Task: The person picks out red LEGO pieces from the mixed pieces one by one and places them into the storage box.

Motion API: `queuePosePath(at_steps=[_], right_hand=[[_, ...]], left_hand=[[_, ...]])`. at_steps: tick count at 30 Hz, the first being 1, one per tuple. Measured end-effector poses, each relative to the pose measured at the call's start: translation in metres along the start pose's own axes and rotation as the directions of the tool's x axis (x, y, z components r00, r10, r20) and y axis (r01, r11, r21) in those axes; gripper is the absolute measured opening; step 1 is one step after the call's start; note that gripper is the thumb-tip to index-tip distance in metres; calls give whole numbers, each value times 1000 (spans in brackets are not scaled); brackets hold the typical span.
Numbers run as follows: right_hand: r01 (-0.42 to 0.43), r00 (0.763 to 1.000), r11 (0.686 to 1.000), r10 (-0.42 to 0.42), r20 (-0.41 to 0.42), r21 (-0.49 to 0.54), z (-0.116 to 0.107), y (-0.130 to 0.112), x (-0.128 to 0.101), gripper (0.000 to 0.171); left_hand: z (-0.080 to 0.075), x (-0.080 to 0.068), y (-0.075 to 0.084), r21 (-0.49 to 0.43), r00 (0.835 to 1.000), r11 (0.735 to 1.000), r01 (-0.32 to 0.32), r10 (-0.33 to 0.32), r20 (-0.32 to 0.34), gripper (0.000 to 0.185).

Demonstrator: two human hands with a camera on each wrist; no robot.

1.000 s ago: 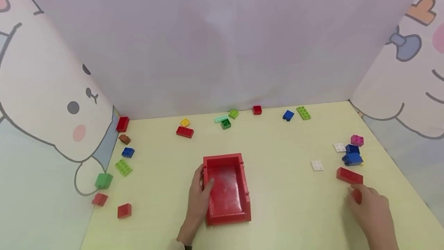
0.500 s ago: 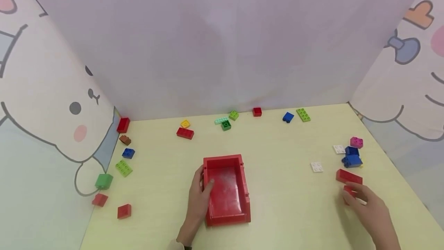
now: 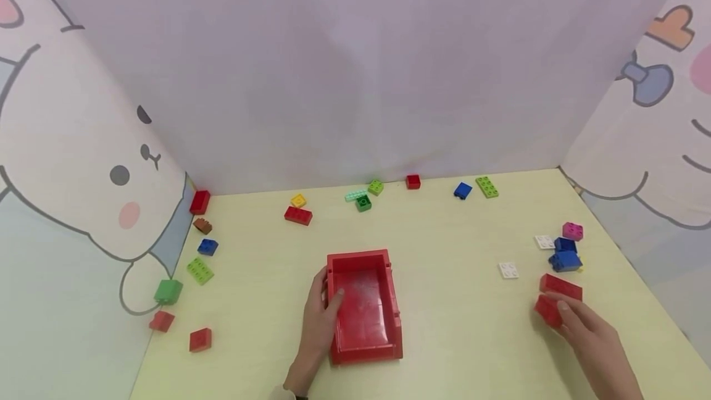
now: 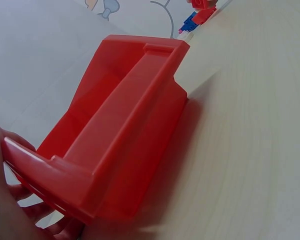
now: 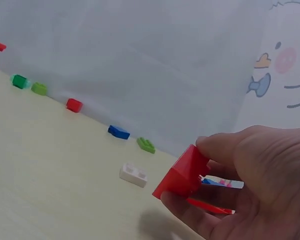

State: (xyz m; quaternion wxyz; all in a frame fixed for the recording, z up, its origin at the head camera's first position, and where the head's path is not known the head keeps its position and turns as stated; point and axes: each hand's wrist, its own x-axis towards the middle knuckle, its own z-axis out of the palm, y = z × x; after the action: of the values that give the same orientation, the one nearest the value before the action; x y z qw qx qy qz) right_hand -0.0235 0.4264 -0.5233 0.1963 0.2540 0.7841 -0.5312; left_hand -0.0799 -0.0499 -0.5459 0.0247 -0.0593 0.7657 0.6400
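Observation:
A red plastic bin [image 3: 363,307] stands on the yellow table [image 3: 455,326] in the middle; its side wall [image 4: 125,145] fills the left wrist view. My left hand [image 3: 316,326] grips the bin's left wall, thumb over the rim. At the right, my right hand [image 3: 589,338] pinches a small red brick [image 3: 547,312], lifted just off the table, which shows as the red brick [image 5: 182,175] between thumb and fingers in the right wrist view. A longer red brick [image 3: 561,287] lies just behind it.
Blue bricks [image 3: 565,255], a pink brick [image 3: 572,231] and white plates [image 3: 508,270] lie at the right. More bricks line the back wall [image 3: 411,181] and the left side [image 3: 200,270]. Cartoon-printed panels enclose the table on three sides.
My right hand closed on the small red brick beside the long red one and raised it slightly, shifting left. The left hand and the bin stayed put.

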Motion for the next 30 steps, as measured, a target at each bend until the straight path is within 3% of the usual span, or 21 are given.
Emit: queuePosePath(at_steps=[3, 6, 14, 20, 22, 30], right_hand=[[-26, 999, 993, 22, 34, 118, -1, 3, 2, 94], [0, 999, 978, -10, 51, 207, -1, 8, 1, 95], [61, 995, 963, -78, 54, 263, 4, 11, -3, 90], [115, 990, 936, -134, 34, 332, 8, 11, -5, 70], [144, 986, 931, -162, 27, 335, 8, 10, -6, 63], [146, 988, 971, -154, 26, 191, 10, -4, -12, 60]], left_hand=[[1, 0, -1, 8, 1000, 1000, 7, -7, -3, 70], [1, -1, -1, 14, 1000, 1000, 9, -9, -6, 70], [2, -2, -1, 11, 1000, 1000, 1, -1, -8, 68], [2, -1, -1, 15, 1000, 1000, -8, 8, -5, 67], [2, -1, -2, 20, 1000, 1000, -11, 11, -4, 67], [0, 0, -1, 30, 1000, 1000, -10, 10, -8, 71]])
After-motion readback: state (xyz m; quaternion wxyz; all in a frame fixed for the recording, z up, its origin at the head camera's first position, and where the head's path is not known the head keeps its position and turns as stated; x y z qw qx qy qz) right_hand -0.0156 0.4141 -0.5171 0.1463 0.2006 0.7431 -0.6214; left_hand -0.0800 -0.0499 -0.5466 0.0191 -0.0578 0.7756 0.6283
